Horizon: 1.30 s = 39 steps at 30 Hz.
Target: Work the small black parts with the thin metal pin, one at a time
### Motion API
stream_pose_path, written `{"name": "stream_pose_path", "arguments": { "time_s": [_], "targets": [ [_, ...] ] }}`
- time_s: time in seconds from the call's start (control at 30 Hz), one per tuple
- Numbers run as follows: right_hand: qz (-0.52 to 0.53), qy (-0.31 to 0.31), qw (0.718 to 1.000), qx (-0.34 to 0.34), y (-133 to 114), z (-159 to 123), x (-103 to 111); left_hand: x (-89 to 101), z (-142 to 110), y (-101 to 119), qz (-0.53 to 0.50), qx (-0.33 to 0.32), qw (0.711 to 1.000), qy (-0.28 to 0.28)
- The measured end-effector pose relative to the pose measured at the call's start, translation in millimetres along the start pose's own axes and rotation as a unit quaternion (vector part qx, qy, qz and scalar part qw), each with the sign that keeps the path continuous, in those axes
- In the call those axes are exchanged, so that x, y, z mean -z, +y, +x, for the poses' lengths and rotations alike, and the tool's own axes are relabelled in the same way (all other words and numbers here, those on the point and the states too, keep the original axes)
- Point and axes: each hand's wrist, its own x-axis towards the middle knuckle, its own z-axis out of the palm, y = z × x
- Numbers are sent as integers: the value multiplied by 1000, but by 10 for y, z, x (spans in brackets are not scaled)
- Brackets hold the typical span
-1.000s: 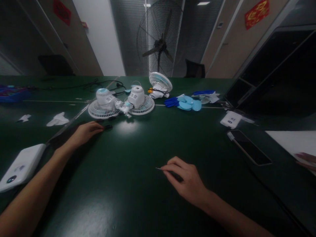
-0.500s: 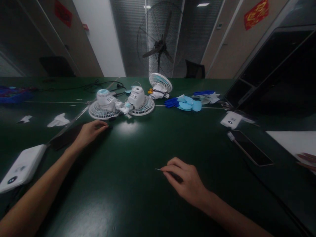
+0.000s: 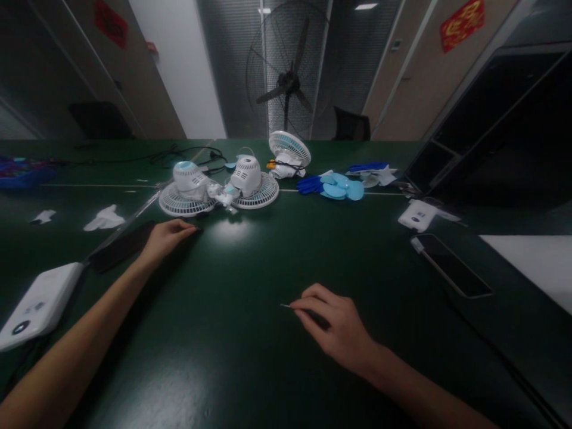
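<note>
My left hand (image 3: 167, 238) rests on the green table with thumb and fingertips pinched on a small black object (image 3: 199, 230), mostly hidden and too dark to name. Just beyond it, two white and pale-blue fans (image 3: 185, 199) lie grille-down side by side. Nearer to me, my right hand (image 3: 335, 325) pinches a thin silver rod (image 3: 285, 305) between thumb and forefinger. The rod's bare end points left, and the rest is covered by the fingers. A dark flat phone-like slab (image 3: 120, 247) lies beside my left wrist.
Another fan (image 3: 289, 156) lies at the back, with blue fan blades (image 3: 342, 186) and blue gloves (image 3: 308, 185) near it. A white device (image 3: 40, 304) sits at left. Toward the right are a phone (image 3: 453, 265), a white box (image 3: 417, 215) and a cable (image 3: 500, 357).
My left hand moved slightly right and closed its fingertips on the small black object. My right hand stays put with the rod. Another person's hand at the right edge has gone from view.
</note>
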Motion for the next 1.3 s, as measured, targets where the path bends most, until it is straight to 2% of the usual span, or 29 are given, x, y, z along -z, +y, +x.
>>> {"name": "stream_pose_path", "arguments": {
  "time_s": [0.1, 0.27, 0.4, 0.53, 0.63, 0.73, 0.9, 1.3],
  "targets": [
    [4, -3, 1000, 0, 1, 2, -1, -1, -20, 70, -32, 28, 999, -27],
    [1, -4, 1000, -3, 8, 10, -14, -106, -116, 311, -61, 35, 986, -152],
    [-6, -5, 1000, -2, 0, 18, -10, -454, -411, 646, -78, -14, 959, -274],
    [-17, -8, 1000, -2, 11, 11, -19, -919, -988, 1010, -113, -129, 918, -357],
    [-24, -6, 1000, -1, 30, 0, -31, -1158, -1378, 1159, -88, -205, 910, -350],
    [-26, -7, 1000, -2, 44, -10, -33, -1249, -1547, 1178, -68, -267, 904, -328],
    [-23, -7, 1000, -7, 41, -10, -27, -1246, -1553, 1142, -51, -306, 899, -309],
    [10, -12, 999, 33, 41, 24, -95, -1279, -1605, 1197, -48, -339, 879, -332]
  ]
}}
